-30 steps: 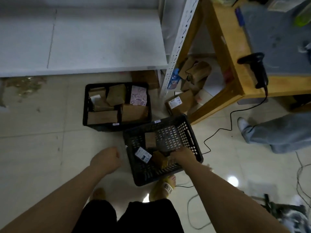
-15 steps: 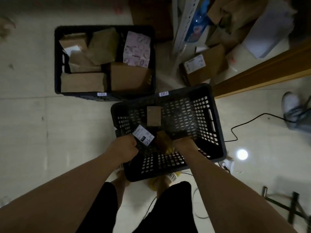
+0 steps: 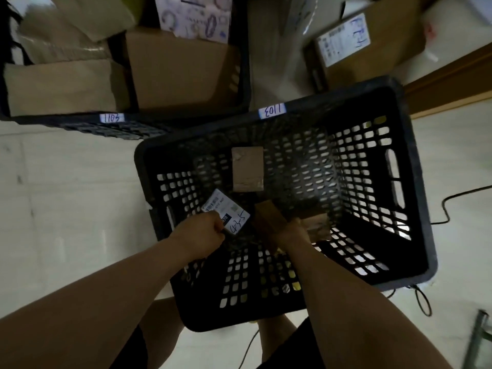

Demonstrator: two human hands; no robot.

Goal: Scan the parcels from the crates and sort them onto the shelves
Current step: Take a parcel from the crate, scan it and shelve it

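Observation:
A black slatted crate (image 3: 415, 182) tagged 1103 stands on the floor below me. Inside it, my left hand (image 3: 201, 234) grips a small parcel with a white label (image 3: 230, 214) at its near corner. My right hand (image 3: 291, 233) reaches in beside it and holds a brown cardboard parcel (image 3: 269, 217), with another brown box (image 3: 315, 223) just to its right. A third small taped brown parcel (image 3: 247, 169) lies alone on the crate bottom farther in.
A second black crate (image 3: 111, 121) tagged 1102, at the upper left, is full of brown boxes and a white patterned mailer (image 3: 194, 17). A labelled carton (image 3: 356, 46) sits on the floor at upper right beside a wooden table leg (image 3: 452, 78). A black cable (image 3: 447, 209) runs right.
The view has dropped closer over the crates. My left hand went from hanging beside the crate into it and took hold of the labelled parcel. My right hand stayed on the brown parcel.

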